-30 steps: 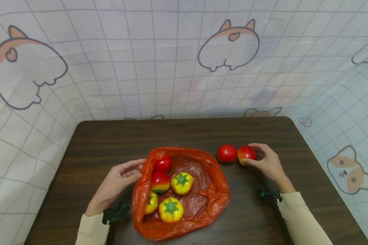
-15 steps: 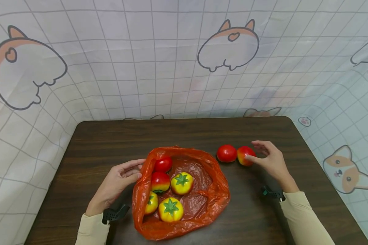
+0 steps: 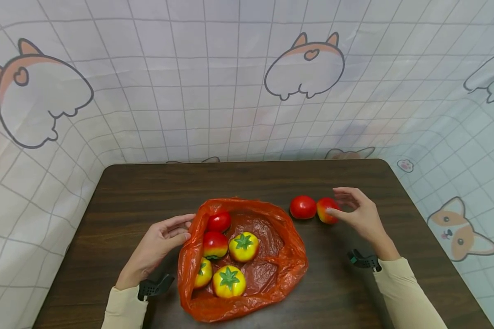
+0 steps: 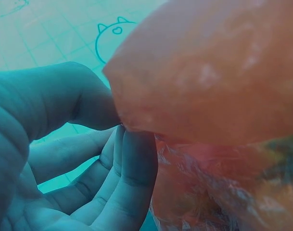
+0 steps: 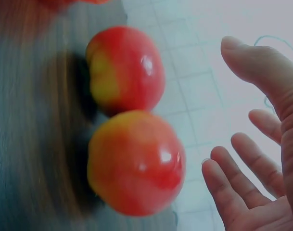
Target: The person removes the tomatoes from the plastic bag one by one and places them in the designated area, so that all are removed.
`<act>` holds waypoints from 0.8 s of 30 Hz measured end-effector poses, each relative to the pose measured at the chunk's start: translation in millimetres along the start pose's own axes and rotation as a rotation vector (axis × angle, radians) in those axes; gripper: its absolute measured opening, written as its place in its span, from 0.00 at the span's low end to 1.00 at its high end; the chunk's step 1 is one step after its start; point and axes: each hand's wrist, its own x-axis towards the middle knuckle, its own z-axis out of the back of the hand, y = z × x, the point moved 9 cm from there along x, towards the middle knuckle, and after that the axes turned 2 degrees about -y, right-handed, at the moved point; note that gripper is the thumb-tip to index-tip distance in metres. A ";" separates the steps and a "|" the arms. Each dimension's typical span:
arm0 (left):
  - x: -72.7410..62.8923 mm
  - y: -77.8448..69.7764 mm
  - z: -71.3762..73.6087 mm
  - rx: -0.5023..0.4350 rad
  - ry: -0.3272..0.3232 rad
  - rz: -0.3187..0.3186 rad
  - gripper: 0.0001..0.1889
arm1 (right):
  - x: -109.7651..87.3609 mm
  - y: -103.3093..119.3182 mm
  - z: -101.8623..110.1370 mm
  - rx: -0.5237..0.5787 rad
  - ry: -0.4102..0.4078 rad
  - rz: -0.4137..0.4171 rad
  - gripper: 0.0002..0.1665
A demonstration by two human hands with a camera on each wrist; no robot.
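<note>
An orange plastic bag (image 3: 290, 269) lies open-mouthed on the table, holding several round, glossy fruits that look like tomatoes. One of those, a yellow fruit (image 3: 229, 281) with a green star-shaped calyx, sits near the front. My left hand (image 3: 158, 244) pinches the bag's left rim between thumb and fingers, clearly so in the left wrist view. To the right of the bag, a red fruit (image 3: 303, 207) and a red-and-yellow fruit (image 5: 136, 163) stand side by side, touching. Beside the latter, my right hand (image 3: 362, 217) has its fingers spread; the right wrist view shows a gap between them.
The dark wooden table (image 3: 148, 183) ends at a rounded back edge, close to a white grid-patterned cloth (image 3: 230, 114) with cartoon dogs. That cloth also hangs along the left and right sides. Dark wrist cameras (image 3: 362, 259) sit at both wrists.
My right hand has loosened its fingers from around the red-and-yellow fruit and drawn slightly back. My left hand still holds the bag's rim, and the head view has shifted a little.
</note>
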 end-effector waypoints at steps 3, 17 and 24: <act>0.1 1.8 0.4 0.000 -0.002 0.001 0.29 | 0.3 6.9 -4.0 0.034 0.005 0.019 0.34; -0.8 2.2 2.1 -0.003 -0.007 -0.003 0.29 | 1.8 35.6 -31.0 0.164 0.068 0.029 0.35; -1.5 -1.7 0.0 -0.006 -0.001 -0.003 0.28 | 2.1 53.1 -44.3 0.189 0.092 0.060 0.35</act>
